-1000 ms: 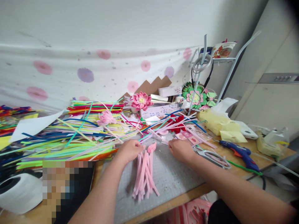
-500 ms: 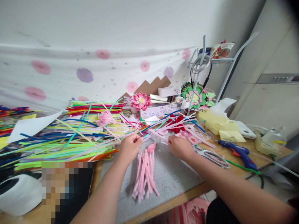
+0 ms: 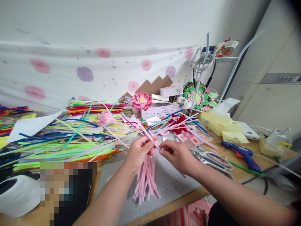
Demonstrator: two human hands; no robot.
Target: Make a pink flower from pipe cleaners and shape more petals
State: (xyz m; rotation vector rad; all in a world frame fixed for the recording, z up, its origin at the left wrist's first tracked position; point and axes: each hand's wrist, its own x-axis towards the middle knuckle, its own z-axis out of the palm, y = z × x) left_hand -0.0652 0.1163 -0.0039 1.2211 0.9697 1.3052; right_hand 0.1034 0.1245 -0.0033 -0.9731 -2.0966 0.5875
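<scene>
Pinched in my left hand [image 3: 142, 150] is a pale pink pipe cleaner [image 3: 147, 133], which slants up and away from the fingers. My right hand [image 3: 177, 153] is close beside it on the right, fingers bent around the lower end of the pale strip; whether they grip it is too small to tell. Below both hands a bundle of pink pipe cleaners [image 3: 146, 182] lies on the grey cutting mat [image 3: 171, 188]. A small pink piece at the bundle's top is partly hidden by my left hand.
Many coloured pipe cleaners [image 3: 70, 135] cover the left side. Scissors [image 3: 211, 160] and a blue glue gun [image 3: 242, 153] lie right of the mat. Pink flowers [image 3: 142, 101], a white box [image 3: 162, 110] and a yellow bag [image 3: 215, 121] stand behind.
My hands have come together above the bundle, the left moving right and the right moving left. The pale strip now points up from my left hand. More of the scissors shows.
</scene>
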